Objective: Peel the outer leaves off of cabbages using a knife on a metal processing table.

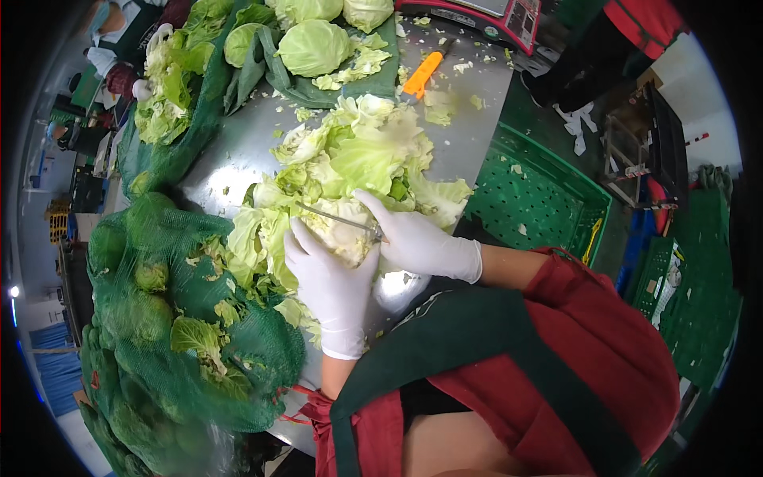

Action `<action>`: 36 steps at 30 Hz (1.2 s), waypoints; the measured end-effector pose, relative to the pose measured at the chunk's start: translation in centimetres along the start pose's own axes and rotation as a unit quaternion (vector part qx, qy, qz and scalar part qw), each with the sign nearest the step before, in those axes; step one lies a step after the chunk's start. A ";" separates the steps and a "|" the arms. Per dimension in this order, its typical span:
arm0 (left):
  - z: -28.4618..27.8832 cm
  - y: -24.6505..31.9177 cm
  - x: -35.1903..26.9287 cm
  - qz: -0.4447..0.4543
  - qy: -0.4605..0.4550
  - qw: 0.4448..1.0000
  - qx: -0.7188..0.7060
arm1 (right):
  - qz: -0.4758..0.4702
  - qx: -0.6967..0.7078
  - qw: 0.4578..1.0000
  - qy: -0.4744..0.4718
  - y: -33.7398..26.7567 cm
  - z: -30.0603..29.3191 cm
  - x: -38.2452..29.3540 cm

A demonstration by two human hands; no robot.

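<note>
My left hand (331,283), in a white glove, grips the near left side of a trimmed cabbage (340,235). My right hand (420,238), also gloved, is closed around a knife whose handle its fingers hide. The narrow knife blade (334,217) lies across the top of the pale cabbage and points to the left. Around both hands spreads a heap of loose cabbage leaves (369,155), light green and white, on a metal table (465,143).
Whole cabbages (315,47) rest on green netting at the back. Nearby lie an orange-handled knife (423,74) and a red scale (477,21). Green mesh sacks (197,334) hold cabbages at left; a green crate (536,191) stands right. Other people (119,59) work at far left.
</note>
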State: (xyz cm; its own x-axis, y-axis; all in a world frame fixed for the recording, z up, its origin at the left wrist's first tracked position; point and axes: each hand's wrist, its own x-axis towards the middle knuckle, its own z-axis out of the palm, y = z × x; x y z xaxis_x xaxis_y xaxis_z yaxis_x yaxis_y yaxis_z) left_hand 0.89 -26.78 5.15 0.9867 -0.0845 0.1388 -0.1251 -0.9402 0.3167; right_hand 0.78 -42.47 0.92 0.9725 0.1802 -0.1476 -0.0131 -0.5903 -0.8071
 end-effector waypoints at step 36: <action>4.6 -8.5 -8.9 -0.023 0.134 0.927 -0.350 | -0.146 -0.071 0.986 -0.039 -4.3 -1.4 4.2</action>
State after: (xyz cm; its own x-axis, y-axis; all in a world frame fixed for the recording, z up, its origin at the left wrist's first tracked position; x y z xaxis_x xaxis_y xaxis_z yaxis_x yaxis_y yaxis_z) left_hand -6.36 -19.56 -3.06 0.9431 0.1227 0.3090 -0.2134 -0.4893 0.8456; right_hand 5.28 -40.26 4.59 0.9092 0.4152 0.0320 0.3031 -0.6072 -0.7344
